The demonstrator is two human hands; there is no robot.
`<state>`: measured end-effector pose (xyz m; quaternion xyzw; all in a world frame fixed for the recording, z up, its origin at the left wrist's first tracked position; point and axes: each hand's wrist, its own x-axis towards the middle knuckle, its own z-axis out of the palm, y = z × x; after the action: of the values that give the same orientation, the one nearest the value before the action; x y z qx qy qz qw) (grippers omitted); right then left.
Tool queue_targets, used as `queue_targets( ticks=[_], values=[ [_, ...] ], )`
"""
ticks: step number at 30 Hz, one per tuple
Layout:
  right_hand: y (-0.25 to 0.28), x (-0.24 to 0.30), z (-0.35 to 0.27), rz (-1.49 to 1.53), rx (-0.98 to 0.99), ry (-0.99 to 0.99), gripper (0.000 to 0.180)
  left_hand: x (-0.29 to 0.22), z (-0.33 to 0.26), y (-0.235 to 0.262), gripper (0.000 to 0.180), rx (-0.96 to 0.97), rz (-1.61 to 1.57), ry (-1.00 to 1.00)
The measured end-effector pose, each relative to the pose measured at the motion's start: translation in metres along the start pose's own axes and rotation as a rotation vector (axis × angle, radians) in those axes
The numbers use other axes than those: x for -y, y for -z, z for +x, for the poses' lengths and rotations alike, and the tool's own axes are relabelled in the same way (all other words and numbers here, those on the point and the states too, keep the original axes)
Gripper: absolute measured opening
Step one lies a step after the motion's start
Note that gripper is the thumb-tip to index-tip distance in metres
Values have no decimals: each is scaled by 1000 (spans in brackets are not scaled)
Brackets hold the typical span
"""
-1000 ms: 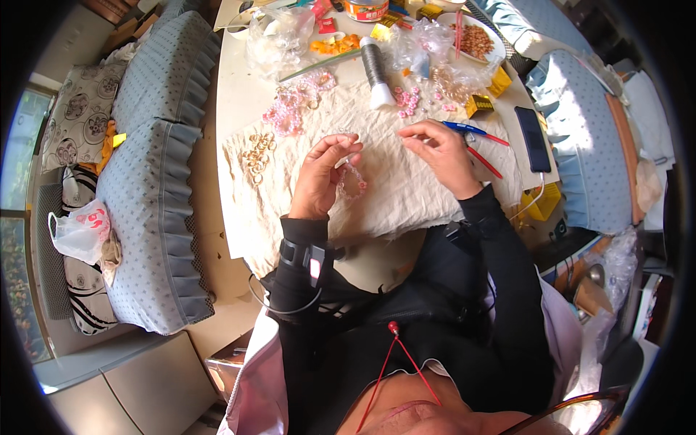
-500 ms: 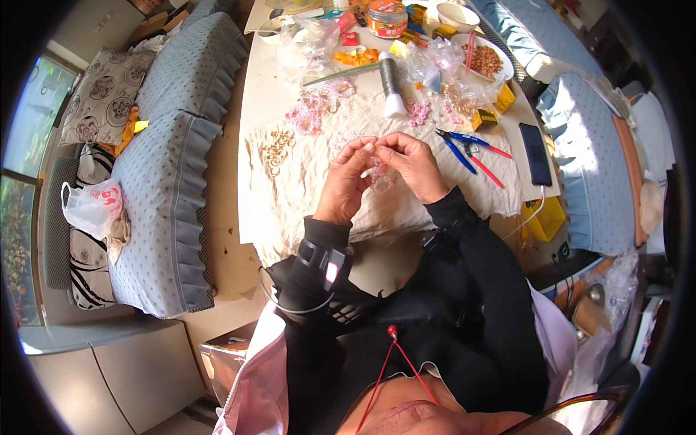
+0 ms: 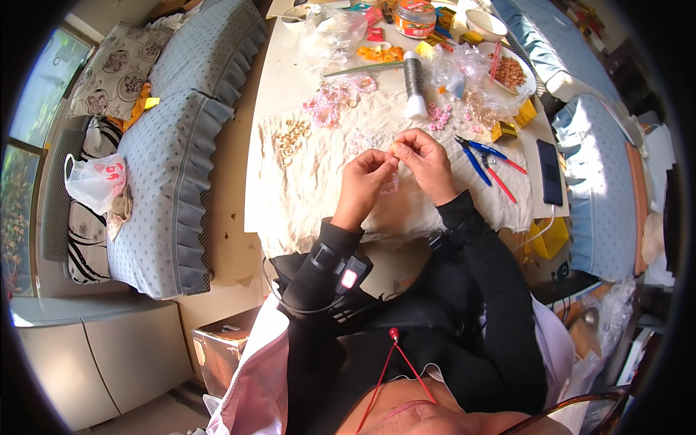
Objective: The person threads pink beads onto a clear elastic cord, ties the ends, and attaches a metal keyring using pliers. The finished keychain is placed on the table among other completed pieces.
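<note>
Left hand (image 3: pixel 365 181) pinching a pink beaded strand (image 3: pixel 392 185), right hand (image 3: pixel 426 165) narrowed at adjoining fingertips, its content indiscernible, gold rings (image 3: pixel 291 138) left of both hands, blue-and-red pliers (image 3: pixel 478 168) right.

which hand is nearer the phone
Right. The right hand is left of the phone, with pliers between them; the left hand is farther left, beyond the right hand.

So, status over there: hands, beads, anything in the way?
Left hand pinching pink beads. Right hand pinched shut, meeting it. Pliers to the right, clear of both.
</note>
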<state>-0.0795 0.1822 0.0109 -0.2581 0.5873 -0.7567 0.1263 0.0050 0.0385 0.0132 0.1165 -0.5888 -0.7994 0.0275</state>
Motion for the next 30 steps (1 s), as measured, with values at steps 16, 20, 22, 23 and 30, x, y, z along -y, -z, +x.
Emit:
queue_targets(
  ticks=[16,20,22,23,30],
  values=[
    [14,-31,12,-127,-42,43,11,-24,25,23,14,-77,395,-227],
    [15,-23,11,-161,-28,6,8,-44,43,27,17,-53,452,-310],
    [15,-18,10,-201,-74,43,8,-49,49,24,17,-103,491,-286],
    [15,-16,9,-222,-99,73,7,-51,53,21,16,-107,524,-301],
    [17,-11,2,-249,-253,260,8,-51,104,-8,12,324,882,-483]
  ],
)
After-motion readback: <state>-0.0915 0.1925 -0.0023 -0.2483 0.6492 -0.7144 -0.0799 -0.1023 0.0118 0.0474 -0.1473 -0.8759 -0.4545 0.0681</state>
